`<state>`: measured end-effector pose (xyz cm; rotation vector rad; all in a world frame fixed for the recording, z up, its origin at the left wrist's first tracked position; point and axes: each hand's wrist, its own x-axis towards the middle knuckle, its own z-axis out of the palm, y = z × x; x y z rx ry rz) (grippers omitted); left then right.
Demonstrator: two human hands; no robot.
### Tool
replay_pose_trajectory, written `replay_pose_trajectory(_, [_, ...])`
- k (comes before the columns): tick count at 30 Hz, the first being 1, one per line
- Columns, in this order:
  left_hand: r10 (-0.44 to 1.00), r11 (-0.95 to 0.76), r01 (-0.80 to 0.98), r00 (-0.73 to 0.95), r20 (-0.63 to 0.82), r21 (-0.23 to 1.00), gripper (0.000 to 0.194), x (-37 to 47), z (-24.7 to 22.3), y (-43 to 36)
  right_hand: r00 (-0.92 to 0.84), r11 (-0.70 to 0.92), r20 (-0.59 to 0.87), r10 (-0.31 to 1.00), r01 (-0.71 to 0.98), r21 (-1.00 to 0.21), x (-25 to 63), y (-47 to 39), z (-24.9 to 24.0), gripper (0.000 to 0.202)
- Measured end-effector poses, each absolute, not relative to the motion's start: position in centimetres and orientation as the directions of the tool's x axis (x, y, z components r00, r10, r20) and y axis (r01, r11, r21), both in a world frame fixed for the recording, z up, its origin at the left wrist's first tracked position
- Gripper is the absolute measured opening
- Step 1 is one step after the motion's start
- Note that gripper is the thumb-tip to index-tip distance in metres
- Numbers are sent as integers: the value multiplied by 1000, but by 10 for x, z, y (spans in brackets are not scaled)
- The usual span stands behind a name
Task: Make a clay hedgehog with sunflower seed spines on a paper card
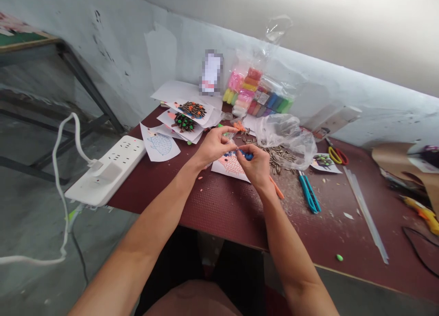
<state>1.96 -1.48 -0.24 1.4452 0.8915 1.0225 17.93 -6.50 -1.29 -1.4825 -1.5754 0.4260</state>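
Note:
Above a white card with an orange hedgehog drawing point(233, 168), my two hands meet at the fingertips. My left hand point(216, 147) is bent into a pinch, with thumb and index finger toward the right hand; whatever they grip is too small to make out. My right hand point(256, 165) is closed in a pinch too, its contents hidden by the fingers. Blue clay point(247, 155) shows right behind the right fingers, partly covered. Sunflower seeds point(279, 157) lie in a loose pile beyond the right hand. Orange clay point(239, 125) sits behind the left hand.
Seed-covered hedgehog cards point(185, 122) are stacked back left, near a blue hedgehog drawing point(161, 143) and a power strip point(113, 169). Bagged coloured clay point(257, 94) leans at the wall. Rightward lie a teal cutter point(308, 193), scissors point(336, 155), glue sticks point(365, 213) and a yellow glue gun point(421, 213).

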Motion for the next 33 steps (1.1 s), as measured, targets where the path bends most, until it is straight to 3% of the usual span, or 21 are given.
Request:
replay_pose_trajectory(4, [936,-142,46,331,119,989,49,22,-3,-14,153,200,416,896,698,-688,173,-67,-14,10])
replay_pose_trajectory(7, [922,-154,17,363,138,988,46,21,-4,-13,198,199,431,880,671,-714,176,-66,-14,10])
replay_pose_trajectory(11, [923,-140,-83,351,160,987,42,15,-2,-10,324,172,333,885,437,-883,188,-60,-13,5])
replay_pose_trajectory(14, [928,-122,-125,337,157,985,37,13,1,-9,251,156,202,947,193,-969,191,-56,-12,11])
replay_pose_trajectory(17, [932,-120,-145,325,162,982,33,15,1,-10,154,120,136,979,113,-986,187,-57,-12,13])
replay_pose_trajectory(22, [934,-139,-142,311,177,980,33,18,-2,-10,64,79,87,994,129,-988,185,-59,-14,26])
replay_pose_trajectory(28, [931,-142,-121,321,174,982,33,19,-3,-11,102,103,126,987,201,-974,186,-59,-13,44])
replay_pose_trajectory(33, [918,-143,-133,352,181,981,34,20,-2,-11,81,89,113,990,250,-964,187,-60,-14,45])
